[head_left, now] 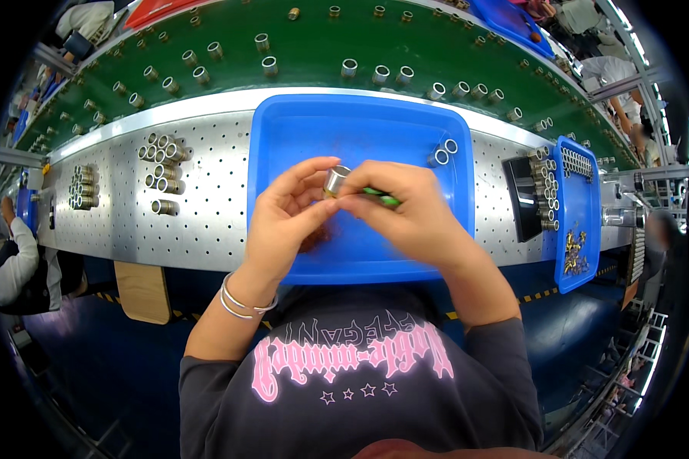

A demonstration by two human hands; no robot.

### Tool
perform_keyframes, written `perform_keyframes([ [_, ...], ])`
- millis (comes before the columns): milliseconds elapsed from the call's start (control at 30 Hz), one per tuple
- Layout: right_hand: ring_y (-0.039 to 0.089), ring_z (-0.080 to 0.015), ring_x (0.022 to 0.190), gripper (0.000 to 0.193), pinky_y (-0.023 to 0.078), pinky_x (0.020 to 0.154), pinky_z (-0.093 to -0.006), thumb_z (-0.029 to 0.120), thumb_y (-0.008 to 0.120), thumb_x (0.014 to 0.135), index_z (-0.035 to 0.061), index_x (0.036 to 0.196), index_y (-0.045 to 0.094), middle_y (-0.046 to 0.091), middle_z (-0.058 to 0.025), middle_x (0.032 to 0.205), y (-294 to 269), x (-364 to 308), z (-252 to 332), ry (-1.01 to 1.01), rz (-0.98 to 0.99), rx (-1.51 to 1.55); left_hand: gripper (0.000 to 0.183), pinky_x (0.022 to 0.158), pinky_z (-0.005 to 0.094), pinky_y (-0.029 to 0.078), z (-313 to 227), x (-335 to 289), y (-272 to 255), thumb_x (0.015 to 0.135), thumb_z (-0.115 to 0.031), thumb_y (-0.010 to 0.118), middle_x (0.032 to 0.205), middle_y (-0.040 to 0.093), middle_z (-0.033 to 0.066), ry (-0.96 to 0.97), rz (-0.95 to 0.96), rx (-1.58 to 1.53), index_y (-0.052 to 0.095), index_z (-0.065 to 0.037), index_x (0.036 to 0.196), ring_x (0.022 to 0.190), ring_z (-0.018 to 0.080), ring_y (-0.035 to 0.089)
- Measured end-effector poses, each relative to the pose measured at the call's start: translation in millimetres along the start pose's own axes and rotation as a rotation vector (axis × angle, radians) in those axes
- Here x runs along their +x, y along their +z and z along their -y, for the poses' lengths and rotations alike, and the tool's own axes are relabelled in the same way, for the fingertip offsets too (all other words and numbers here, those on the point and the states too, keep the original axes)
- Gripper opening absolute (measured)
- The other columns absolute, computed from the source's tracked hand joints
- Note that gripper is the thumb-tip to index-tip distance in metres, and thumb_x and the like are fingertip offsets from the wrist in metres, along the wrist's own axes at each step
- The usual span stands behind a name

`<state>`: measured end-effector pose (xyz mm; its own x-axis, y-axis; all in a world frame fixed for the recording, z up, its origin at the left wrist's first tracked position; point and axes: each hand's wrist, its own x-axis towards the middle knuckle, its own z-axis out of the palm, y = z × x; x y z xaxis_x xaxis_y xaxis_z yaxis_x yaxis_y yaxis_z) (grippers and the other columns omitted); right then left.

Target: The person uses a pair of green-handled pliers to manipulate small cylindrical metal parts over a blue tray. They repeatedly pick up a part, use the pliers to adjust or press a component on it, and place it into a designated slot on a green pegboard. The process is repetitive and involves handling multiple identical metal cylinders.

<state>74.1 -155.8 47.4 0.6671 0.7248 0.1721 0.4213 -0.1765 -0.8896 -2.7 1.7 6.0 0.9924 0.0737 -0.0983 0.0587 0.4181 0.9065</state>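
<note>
Head view: left hand (287, 218) pinches metal sleeve (334, 180) over blue tray (283, 130).

Metal sleeve (335, 180) between both hands

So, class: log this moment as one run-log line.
left hand: holds metal sleeve | right hand: holds green tool at sleeve | below: blue tray, two sleeves inside

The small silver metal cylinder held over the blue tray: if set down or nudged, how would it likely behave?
The small silver metal cylinder, pinched between left hand and right hand, looks rigid and probably weighty for its size. Round like the two lying in the blue plastic tray, it would likely roll on its side. Its shiny surface may be slippery.
</note>
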Motion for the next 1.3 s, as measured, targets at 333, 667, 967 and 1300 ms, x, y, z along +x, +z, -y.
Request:
perform_keyframes([
  [333,0.059,-0.0158,0.073,0.013,0.047,0.066,-0.0252,0.004,0.063,0.078,-0.0008,0.09,0.062,0.062,-0.0088,0.078,-12.5,-34.0,-14.1,0.147,-0.04,0.055,0.049,0.088,0.028,0.048,-1.2,4.7,3.1,0.086,-0.006,0.056,0.115,0.054,0.0158,-0.185,0.001,-0.216,0.037,-0.001,0.131,0.099,0.0197,0.058],
  [667,0.061,-0.0206,0.072,0.014,0.047,0.062,-0.0314,0.011,0.064,0.078,0.0022,0.089,0.063,0.063,-0.0108,0.082,-25.0,-5.9,-20.6,0.054,0.105,-0.179,0.054,0.089,0.0287,0.045,6.1,-2.5,9.3,0.086,0.004,0.05,0.113,0.055,0.0145,-0.039,0.203,0.165,0.031,-0.002,0.136,0.102,0.0183,0.056],
  [967,0.053,-0.008,0.066,0.007,0.042,0.059,-0.0227,0.006,0.062,0.08,0.0004,0.083,0.059,0.06,-0.0038,0.073,-27.9,-13.8,-15.2,0.274,-0.027,0.17,0.048,0.085,0.0282,0.048,3.4,0.3,-1.4,0.084,-0.006,0.058,0.109,0.058,0.0142,-0.259,0.068,-0.168,0.042,-0.002,0.129,0.096,0.0201,0.06],
  [1300,0.056,-0.0083,0.074,0.008,0.043,0.066,-0.022,0.008,0.057,0.085,-0.0002,0.086,0.056,0.06,-0.0042,0.076,-17.4,-12.0,-16.4,0.18,-0.014,0.48,0.044,0.081,0.0258,0.046,4.0,2.4,4.4,0.084,-0.01,0.06,0.108,0.059,0.0124,-0.232,0.054,-0.245,0.046,-0.004,0.126,0.094,0.0164,0.059],
])
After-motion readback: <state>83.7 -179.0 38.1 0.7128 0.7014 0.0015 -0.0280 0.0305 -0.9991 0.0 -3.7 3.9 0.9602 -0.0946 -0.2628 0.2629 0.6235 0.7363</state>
